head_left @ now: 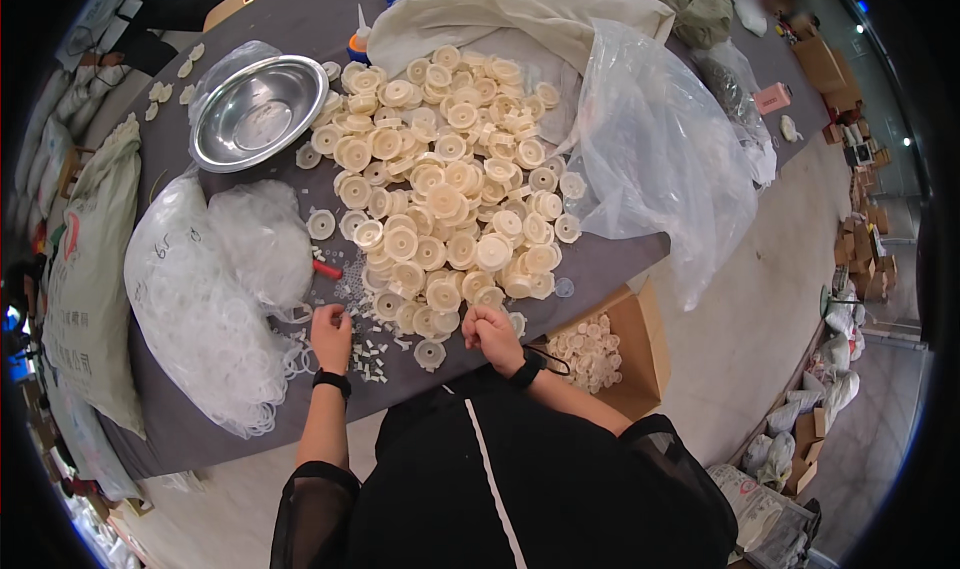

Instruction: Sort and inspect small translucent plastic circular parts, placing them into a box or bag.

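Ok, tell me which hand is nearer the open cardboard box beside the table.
Right: the right hand is left of the cardboard box; the left hand is farther left, beside the small white pieces.

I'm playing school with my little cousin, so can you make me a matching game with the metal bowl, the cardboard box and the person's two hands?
Things:
1. Metal bowl
2. Left hand
3. Cardboard box
4. Right hand

Places and colours:
A. Brown, with pale round pieces inside
B. At the near edge of the cream discs, on the side toward the box
C. Shiny silver, at the far left of the cream discs
D. Beside the small white pieces

Right pairs: 1-C, 2-D, 3-A, 4-B
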### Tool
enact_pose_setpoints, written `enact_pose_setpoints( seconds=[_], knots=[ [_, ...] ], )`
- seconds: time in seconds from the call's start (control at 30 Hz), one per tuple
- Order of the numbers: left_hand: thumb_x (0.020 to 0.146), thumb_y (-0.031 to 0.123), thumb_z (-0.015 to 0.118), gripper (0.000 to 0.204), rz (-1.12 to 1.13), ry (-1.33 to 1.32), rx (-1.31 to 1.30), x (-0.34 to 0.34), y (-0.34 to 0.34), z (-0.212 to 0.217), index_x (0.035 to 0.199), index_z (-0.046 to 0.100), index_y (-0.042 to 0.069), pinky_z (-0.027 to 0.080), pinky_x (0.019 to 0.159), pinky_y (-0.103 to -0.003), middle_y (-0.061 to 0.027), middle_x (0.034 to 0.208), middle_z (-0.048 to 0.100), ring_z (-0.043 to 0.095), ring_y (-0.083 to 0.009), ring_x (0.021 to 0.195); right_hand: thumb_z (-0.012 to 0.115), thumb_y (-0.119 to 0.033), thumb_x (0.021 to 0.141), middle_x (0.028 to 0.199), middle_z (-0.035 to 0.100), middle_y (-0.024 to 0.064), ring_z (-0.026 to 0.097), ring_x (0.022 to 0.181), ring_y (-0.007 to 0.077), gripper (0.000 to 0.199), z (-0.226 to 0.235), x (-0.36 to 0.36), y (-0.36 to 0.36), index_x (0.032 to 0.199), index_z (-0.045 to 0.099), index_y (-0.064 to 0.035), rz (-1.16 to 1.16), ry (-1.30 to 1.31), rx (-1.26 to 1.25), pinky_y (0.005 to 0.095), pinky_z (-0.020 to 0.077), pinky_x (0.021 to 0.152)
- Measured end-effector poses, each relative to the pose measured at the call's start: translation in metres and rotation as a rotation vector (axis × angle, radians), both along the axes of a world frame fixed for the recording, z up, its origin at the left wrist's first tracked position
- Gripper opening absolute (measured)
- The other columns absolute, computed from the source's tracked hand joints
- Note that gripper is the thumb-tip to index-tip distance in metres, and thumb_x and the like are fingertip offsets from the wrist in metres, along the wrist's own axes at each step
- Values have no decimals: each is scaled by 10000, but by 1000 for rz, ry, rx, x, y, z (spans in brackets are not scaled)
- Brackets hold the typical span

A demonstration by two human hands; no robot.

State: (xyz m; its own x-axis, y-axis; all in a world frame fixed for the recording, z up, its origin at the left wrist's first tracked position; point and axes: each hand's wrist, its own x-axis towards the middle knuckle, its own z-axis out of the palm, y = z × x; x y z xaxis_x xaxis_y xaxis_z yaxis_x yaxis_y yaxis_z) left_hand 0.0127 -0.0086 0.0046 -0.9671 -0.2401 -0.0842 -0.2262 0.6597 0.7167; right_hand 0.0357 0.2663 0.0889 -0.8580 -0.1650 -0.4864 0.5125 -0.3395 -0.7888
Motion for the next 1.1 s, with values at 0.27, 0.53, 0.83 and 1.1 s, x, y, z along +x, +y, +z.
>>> enact_pose_setpoints(
  seconds=[0.27, 0.53, 0.83, 1.1],
  knots=[
    [677, 79, 612, 143, -97, 43, -90, 5, 19, 10, 794, 547, 29, 430, 589, -317, -84, 770, 522, 541, -216, 645, 405, -51, 802, 728, 554, 40, 491, 591, 73, 124, -20, 7, -26, 868, 507, -25, 178, -65, 22, 207, 417, 548],
    [697, 26, 634, 184, -442, -70, 413, 29, 79, 70, 866, 561, 12, 403, 539, -202, -20, 733, 551, 500, -69, 583, 513, -187, 846, 777, 579, 40, 529, 610, 76, 244, -36, 3, -38, 1012, 546, -10, 303, -139, 52, 198, 446, 576],
    [751, 79, 571, 115, 118, 25, 173, -15, -4, -11, 849, 562, 20, 418, 583, -243, -50, 761, 536, 514, -126, 622, 548, -220, 823, 735, 578, 31, 525, 581, 73, 220, -31, 0, -19, 935, 587, -35, 117, -252, -2, 194, 427, 558],
    [690, 4, 538, 103, -28, 26, -172, -26, -10, -8, 791, 519, 3, 421, 620, -298, -100, 757, 490, 512, -207, 649, 528, -209, 838, 739, 571, 11, 539, 602, 78, 202, -31, 3, -13, 951, 564, -45, 90, -290, -21, 186, 420, 563]
  ],
)
